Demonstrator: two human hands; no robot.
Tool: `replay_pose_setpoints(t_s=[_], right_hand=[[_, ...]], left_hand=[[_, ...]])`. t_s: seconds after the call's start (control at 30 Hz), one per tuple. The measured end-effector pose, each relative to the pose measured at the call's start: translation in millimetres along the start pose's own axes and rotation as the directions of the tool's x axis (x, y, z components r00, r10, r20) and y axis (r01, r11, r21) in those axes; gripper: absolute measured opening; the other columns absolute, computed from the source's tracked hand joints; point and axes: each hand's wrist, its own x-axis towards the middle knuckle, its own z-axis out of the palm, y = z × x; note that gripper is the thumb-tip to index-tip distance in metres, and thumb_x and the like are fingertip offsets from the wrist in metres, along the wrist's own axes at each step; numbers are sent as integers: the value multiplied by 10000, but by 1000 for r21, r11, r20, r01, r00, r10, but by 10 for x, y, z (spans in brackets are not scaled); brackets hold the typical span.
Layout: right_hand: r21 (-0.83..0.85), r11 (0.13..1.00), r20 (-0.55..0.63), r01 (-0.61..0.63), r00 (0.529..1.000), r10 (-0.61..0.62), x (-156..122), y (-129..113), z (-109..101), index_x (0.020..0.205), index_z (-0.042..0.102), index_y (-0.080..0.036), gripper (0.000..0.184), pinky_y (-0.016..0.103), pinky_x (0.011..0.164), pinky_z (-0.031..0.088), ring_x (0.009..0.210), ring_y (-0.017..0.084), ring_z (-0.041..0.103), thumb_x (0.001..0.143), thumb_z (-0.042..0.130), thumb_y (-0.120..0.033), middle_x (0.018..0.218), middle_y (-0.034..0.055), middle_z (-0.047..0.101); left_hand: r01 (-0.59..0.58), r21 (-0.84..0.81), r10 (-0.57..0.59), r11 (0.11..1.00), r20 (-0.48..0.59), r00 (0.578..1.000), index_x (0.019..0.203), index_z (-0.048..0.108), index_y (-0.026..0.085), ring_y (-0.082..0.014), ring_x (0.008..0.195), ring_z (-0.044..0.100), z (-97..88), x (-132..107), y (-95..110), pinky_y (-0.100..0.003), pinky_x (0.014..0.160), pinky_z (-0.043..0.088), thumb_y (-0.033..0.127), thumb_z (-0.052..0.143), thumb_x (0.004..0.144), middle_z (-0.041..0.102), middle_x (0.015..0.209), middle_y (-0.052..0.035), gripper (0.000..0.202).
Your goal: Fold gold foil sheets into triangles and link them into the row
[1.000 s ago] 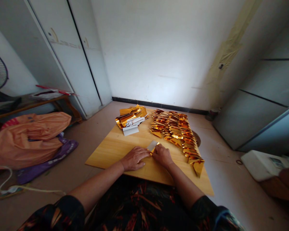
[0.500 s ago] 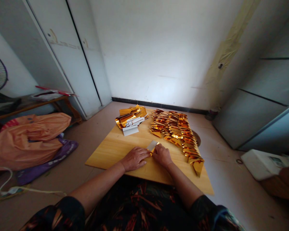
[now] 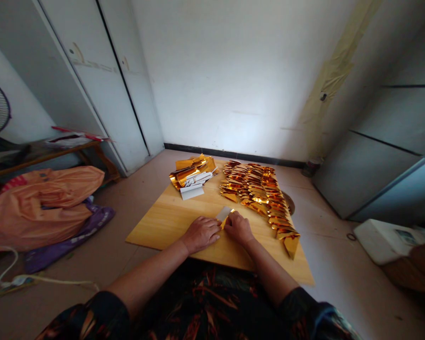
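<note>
On a wooden board (image 3: 170,219) my left hand (image 3: 200,233) and my right hand (image 3: 238,227) press together on a small sheet of gold foil paper (image 3: 225,215). Its white back shows between my fingertips. Both hands have fingers curled onto the paper. A long row of folded gold foil pieces (image 3: 260,196) lies to the right of my hands. A loose stack of unfolded gold foil sheets (image 3: 193,174) sits at the board's far left corner.
An orange plastic bag (image 3: 44,203) and a purple bag (image 3: 74,233) lie on the floor at left, below a low wooden bench (image 3: 56,151). White cabinet doors (image 3: 106,89) stand behind. A white box (image 3: 386,241) rests on the floor at right.
My left hand has shifted slightly to the right along the paper. The right hand stays in place.
</note>
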Motion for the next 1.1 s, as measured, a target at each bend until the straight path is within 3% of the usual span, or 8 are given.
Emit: replay_pose_setpoints(t_s=[0.47,0.63,0.83,1.1], right_hand=[[167,986,45,16,999,-23,63,168,4,795,628,-200,249,206,691,344,849,115,565,720,474,-18,941,1,618],[67,997,25,-49,999,48,83,65,7,776,622,-199,73,226,636,330,761,125,570,796,552,-211,904,12,620],[-38,992,-5,-124,992,123,110,-67,17,778,611,-199,285,248,619,328,746,153,588,783,609,-484,871,37,613],[-38,989,22,-142,990,142,138,-63,-13,812,629,-206,147,240,615,331,762,152,597,776,596,-345,901,37,633]], left_hand=[[14,-6,-14,1000,-37,999,1040,634,236,-193,1063,584,58,9,-3,-339,870,416,295,520,883,653,1147,-31,203],[18,-29,-19,999,-45,999,1006,658,233,-187,1026,597,46,30,1,-327,855,427,290,516,885,668,1106,-35,195],[137,-89,-145,987,-95,985,848,700,238,-185,918,608,66,84,51,-335,811,428,259,565,851,701,965,-12,137],[331,-232,-369,915,-148,917,635,677,210,-182,857,606,159,209,75,-338,771,410,181,654,751,708,857,6,122]])
